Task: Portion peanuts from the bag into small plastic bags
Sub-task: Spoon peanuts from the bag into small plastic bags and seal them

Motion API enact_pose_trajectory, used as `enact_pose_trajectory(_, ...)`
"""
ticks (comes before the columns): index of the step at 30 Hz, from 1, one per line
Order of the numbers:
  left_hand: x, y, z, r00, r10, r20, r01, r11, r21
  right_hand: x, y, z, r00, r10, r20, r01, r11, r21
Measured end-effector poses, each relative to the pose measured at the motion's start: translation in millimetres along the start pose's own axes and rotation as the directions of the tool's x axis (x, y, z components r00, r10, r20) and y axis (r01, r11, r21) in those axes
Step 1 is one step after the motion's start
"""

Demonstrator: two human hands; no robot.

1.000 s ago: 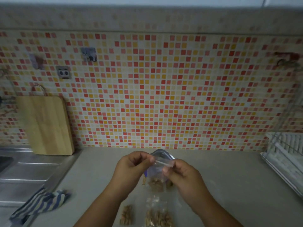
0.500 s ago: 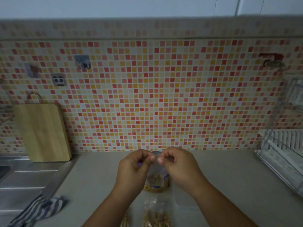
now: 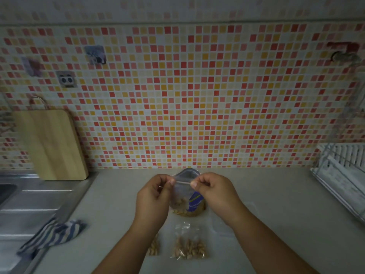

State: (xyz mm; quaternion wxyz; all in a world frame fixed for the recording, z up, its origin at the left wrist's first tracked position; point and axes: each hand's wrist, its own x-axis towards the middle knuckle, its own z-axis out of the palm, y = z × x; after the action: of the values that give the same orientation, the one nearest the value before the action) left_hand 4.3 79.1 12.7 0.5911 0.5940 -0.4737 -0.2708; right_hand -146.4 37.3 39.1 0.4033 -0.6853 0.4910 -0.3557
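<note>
Small bag (image 3: 182, 191) hangs low-centre of frame w/ its zip strip running left-right btwn left hand (image 3: 156, 196) & right hand (image 3: 214, 191), both pinching it above the tabletop (image 3: 286, 204).

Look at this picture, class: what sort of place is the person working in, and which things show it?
Most likely a home kitchen. A steel sink is set into the counter, a wooden cutting board leans on the mosaic-tiled wall, and a dish rack stands at the right.

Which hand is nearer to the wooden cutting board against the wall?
Left. The left hand is right of the rectangular wooden cutting board; the right hand is further right.
</note>
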Motion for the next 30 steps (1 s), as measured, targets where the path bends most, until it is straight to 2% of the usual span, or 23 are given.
enact_pose_trajectory(2,1,-16,-3,0.997,-0.081,-0.002,0.081,0.997,0.01,1,16,7,0.99,0.103,0.101,-0.112,0.99,0.085)
enact_pose_trajectory(3,1,-29,-5,0.99,-0.137,-0.015,0.137,0.99,0.017,1,27,13,0.973,0.17,0.155,-0.181,0.981,0.062)
enact_pose_trajectory(4,1,-45,-8,0.98,-0.197,-0.038,0.198,0.98,0.025,1,42,20,0.952,0.241,0.189,-0.241,0.97,-0.022)
enact_pose_trajectory(6,0,-81,-13,0.95,-0.298,-0.088,0.304,0.95,0.073,3,73,38,0.908,0.362,0.211,-0.293,0.909,-0.298)
enact_pose_trajectory(9,-2,-128,-18,0.893,-0.428,-0.137,0.447,0.878,0.172,1,103,69,0.88,0.452,0.147,-0.286,0.75,-0.596)
enact_pose_trajectory(13,-2,-164,-15,0.845,-0.52,-0.128,0.535,0.82,0.204,-1,116,95,0.897,0.439,0.047,-0.284,0.656,-0.699)
enact_pose_trajectory(15,-2,-173,-12,0.859,-0.502,-0.095,0.51,0.826,0.24,-1,123,102,0.9,0.436,0.016,-0.301,0.646,-0.702)
enact_pose_trajectory(17,-2,-176,-10,0.897,-0.439,-0.054,0.428,0.83,0.358,0,129,106,0.893,0.45,0.006,-0.327,0.656,-0.68)
enact_pose_trajectory(20,-2,-179,-9,0.95,-0.309,0.036,0.224,0.758,0.612,-1,133,102,0.899,0.438,0.015,-0.352,0.743,-0.569)
enact_pose_trajectory(23,-2,-166,-9,0.967,-0.232,0.105,0.096,0.714,0.693,-2,131,91,0.913,0.407,0.034,-0.366,0.851,-0.378)
enact_pose_trajectory(24,-1,-159,-9,0.979,-0.173,0.108,0.062,0.757,0.65,-2,128,86,0.923,0.382,0.034,-0.354,0.882,-0.311)
enact_pose_trajectory(25,-1,-146,-10,0.982,-0.165,0.09,0.091,0.839,0.536,-2,124,82,0.933,0.358,0.037,-0.34,0.91,-0.237)
enact_pose_trajectory(26,1,-131,-10,0.973,-0.208,0.095,0.159,0.914,0.373,-2,119,77,0.944,0.329,0.035,-0.319,0.934,-0.163)
enact_pose_trajectory(27,3,-116,-10,0.944,-0.281,0.171,0.246,0.949,0.199,-2,114,71,0.954,0.298,0.042,-0.293,0.952,-0.088)
enact_pose_trajectory(28,6,-105,-9,0.911,-0.319,0.263,0.321,0.947,0.037,-3,107,66,0.963,0.264,0.056,-0.263,0.965,-0.024)
enact_pose_trajectory(30,10,-82,-10,0.899,-0.28,0.336,0.34,0.931,-0.132,-2,93,55,0.975,0.206,0.081,-0.21,0.977,0.037)
